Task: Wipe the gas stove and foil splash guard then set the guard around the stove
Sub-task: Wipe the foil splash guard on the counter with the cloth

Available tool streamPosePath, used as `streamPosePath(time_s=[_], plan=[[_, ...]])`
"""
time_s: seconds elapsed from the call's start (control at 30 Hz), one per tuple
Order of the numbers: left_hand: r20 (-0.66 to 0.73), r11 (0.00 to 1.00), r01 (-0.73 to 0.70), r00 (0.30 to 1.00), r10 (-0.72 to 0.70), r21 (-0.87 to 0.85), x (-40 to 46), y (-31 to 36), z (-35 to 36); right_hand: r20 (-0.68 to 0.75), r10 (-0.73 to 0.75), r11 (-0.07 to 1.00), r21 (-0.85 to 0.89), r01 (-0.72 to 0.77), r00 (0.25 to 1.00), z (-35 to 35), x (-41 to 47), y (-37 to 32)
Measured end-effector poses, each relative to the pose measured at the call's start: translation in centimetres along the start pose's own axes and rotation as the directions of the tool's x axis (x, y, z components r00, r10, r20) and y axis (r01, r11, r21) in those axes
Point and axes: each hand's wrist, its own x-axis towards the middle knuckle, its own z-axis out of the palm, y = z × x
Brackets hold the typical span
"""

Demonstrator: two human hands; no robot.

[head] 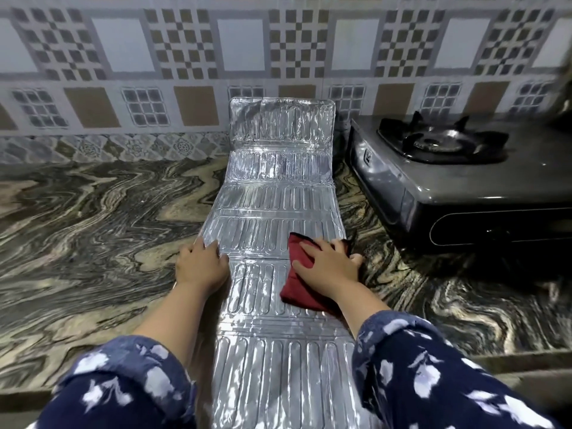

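The foil splash guard (272, 205) lies unfolded flat along the counter, its far panel leaning up against the tiled wall. My right hand (328, 266) presses flat on a folded red cloth (298, 280) at the guard's right side. My left hand (201, 263) rests on the guard's left edge, fingers spread, holding it down. The dark gas stove (448, 174) stands to the right of the guard, its black burner (439, 140) on top.
The swirled marble counter (93, 218) stretches left of the guard. A patterned tiled wall (185, 57) runs along the back. The counter's front edge (510, 357) lies near my right sleeve.
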Motion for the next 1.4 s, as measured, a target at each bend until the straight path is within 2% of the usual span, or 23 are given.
streamPosePath(time_s=[0.13, 0.27, 0.37, 0.5, 0.6, 0.9, 1.1, 1.3, 1.4], plan=[[0.038, 1.000, 0.006, 0.999, -0.006, 0.011, -1.0, 1.3, -0.3, -0.016, -0.059, 0.997, -0.053, 0.058, 0.998, 0.7, -1.3, 0.1], [0.080, 0.999, -0.010, 0.997, 0.013, -0.039, -1.3, 4.0, -0.1, 0.035, -0.129, 0.987, -0.096, 0.132, 0.991, 0.7, -1.4, 0.5], [0.126, 0.999, 0.008, 0.992, -0.004, -0.031, -1.0, 4.9, 0.5, 0.064, -0.143, 0.987, -0.066, 0.147, 0.988, 0.6, -1.0, 0.3], [0.177, 0.998, 0.055, 0.983, -0.056, 0.009, -0.8, 5.3, 1.2, -0.022, -0.191, 0.982, -0.020, 0.190, 0.981, 0.7, -0.3, 0.4], [0.186, 0.996, 0.075, 0.979, -0.080, 0.038, -0.8, 5.5, 1.4, -0.035, -0.250, 0.968, 0.000, 0.250, 0.968, 0.6, 1.0, 1.1], [0.200, 0.968, 0.244, 0.947, -0.252, 0.065, -2.8, 8.8, 0.8, 0.244, -0.386, 0.916, -0.010, 0.401, 0.889, -1.2, 2.6, 3.6], [0.305, 0.970, 0.238, 0.921, -0.242, 0.051, -3.4, 10.0, 0.1, 0.205, -0.416, 0.906, 0.012, 0.423, 0.886, -1.4, 2.7, 3.4], [0.307, 0.968, 0.245, 0.919, -0.248, 0.050, -3.9, 10.5, 0.1, 0.189, -0.414, 0.908, 0.013, 0.420, 0.890, -1.3, 3.6, 3.2], [0.306, 0.971, 0.237, 0.922, -0.237, 0.038, -3.9, 10.2, 0.2, 0.108, -0.416, 0.909, 0.028, 0.415, 0.903, -1.2, 4.5, 2.5]])
